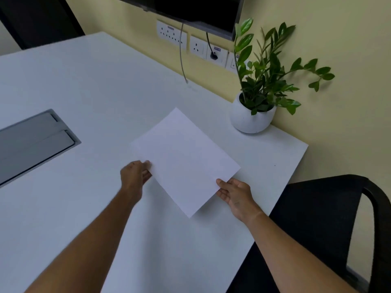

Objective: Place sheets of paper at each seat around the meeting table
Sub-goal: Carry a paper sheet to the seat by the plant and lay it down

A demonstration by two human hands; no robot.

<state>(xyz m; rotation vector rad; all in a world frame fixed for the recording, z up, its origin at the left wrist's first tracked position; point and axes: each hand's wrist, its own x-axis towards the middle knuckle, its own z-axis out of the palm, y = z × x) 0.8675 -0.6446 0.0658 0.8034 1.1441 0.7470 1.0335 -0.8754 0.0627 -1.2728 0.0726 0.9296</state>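
I have one sheet of paper pinched between my left grip and right grip, low over the bench beside the black chair, not yet released; other seats are out of view.

One sheet of paper is counted, held between two hands: the left hand and the right hand. One potted plant is counted beyond the right hand, one chair beside it, and one grey cable hatch in the tabletop, left of the left hand.
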